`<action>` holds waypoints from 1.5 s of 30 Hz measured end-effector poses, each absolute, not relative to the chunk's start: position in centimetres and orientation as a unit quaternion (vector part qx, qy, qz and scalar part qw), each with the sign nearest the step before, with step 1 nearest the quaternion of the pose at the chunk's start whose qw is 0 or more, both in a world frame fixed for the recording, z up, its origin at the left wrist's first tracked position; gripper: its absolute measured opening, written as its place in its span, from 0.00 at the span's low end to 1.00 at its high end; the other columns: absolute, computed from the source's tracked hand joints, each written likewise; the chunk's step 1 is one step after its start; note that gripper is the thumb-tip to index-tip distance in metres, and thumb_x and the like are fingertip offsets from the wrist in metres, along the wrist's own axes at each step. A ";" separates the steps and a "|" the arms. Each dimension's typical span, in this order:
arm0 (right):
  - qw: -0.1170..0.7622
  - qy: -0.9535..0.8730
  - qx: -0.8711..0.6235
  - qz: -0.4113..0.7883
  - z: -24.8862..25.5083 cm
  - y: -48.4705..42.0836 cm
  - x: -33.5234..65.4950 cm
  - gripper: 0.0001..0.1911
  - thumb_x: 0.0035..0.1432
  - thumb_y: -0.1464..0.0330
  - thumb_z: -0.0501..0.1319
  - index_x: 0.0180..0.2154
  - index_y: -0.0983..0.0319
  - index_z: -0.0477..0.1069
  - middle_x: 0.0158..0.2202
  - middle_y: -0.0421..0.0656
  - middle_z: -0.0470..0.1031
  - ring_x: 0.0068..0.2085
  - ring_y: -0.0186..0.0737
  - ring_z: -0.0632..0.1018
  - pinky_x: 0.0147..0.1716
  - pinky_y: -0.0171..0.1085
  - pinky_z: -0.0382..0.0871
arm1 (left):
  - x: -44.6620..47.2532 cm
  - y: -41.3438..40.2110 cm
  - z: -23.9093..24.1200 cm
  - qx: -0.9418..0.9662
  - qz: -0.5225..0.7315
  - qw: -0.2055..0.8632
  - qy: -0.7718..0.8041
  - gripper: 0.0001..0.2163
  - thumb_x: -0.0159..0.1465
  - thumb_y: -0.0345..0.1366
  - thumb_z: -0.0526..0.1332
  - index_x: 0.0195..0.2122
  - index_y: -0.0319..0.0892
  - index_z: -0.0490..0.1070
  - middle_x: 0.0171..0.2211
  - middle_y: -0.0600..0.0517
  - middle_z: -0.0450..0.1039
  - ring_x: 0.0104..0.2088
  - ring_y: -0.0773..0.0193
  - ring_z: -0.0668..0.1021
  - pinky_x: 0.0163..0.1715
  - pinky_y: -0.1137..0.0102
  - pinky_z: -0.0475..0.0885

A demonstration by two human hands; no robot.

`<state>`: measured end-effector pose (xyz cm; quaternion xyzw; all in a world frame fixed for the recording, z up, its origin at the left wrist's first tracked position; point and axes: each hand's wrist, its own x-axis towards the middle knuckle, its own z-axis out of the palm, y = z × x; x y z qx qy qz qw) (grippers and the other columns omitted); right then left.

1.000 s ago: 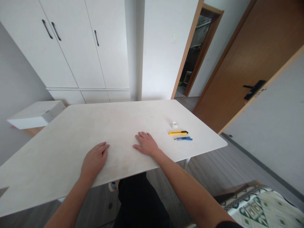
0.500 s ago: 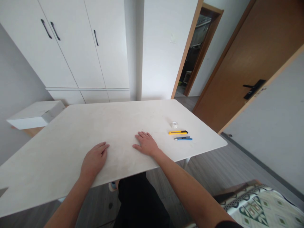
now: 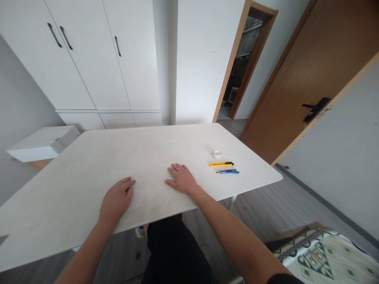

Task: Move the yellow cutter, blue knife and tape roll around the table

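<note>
My left hand (image 3: 117, 198) lies flat, palm down, on the white table (image 3: 89, 165) near its front edge, fingers stretched out and holding nothing. My right hand (image 3: 181, 178) also rests flat on the tabletop, fingers spread, empty. To the right of my right hand lie a yellow utility knife (image 3: 221, 164), a blue pen-like tool (image 3: 227, 171) just in front of it, and a small roll of clear tape (image 3: 217, 154) behind it. Neither hand touches them.
White cabinets (image 3: 89, 59) stand behind the table, with a low white box (image 3: 41, 144) to the left. A brown door (image 3: 310, 79) stands at the right beside an open doorway (image 3: 242, 67). A patterned cushion (image 3: 322, 258) sits at bottom right.
Nothing has moved on the table; both hands stay flat. Only the view has shifted very slightly.
</note>
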<state>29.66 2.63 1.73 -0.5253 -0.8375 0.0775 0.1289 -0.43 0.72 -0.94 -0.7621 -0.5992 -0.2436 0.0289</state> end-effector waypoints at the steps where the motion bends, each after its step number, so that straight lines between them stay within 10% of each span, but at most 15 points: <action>1: 0.130 -0.837 -0.526 0.078 1.7 2.6 29.7 0.36 0.66 0.46 0.50 0.66 0.61 0.61 0.69 0.52 0.57 0.69 0.51 0.57 0.67 0.52 0.45 | -0.4 0.7 -1.0 -0.762 -0.242 0.029 -0.600 0.22 0.66 0.42 0.48 0.47 0.40 0.79 0.53 0.45 0.77 0.53 0.54 0.78 0.58 0.61 0.70; 39: 0.176 -0.822 -0.529 0.116 1.9 0.4 30.5 0.27 0.67 0.59 0.55 0.62 0.65 0.66 0.67 0.54 0.62 0.68 0.48 0.61 0.67 0.49 0.49 | -0.3 0.6 -0.7 -0.753 -0.257 0.014 -0.605 0.20 0.66 0.42 0.49 0.45 0.43 0.79 0.53 0.47 0.77 0.54 0.55 0.78 0.58 0.60 0.70; 45: 0.237 -0.792 -0.504 0.249 3.5 -3.9 37.6 0.20 0.66 0.60 0.56 0.55 0.57 0.75 0.58 0.45 0.75 0.59 0.45 0.74 0.60 0.46 0.65 | -0.4 0.3 -0.3 -0.754 -0.248 0.004 -0.608 0.20 0.66 0.42 0.49 0.46 0.43 0.79 0.53 0.47 0.77 0.54 0.55 0.77 0.59 0.60 0.70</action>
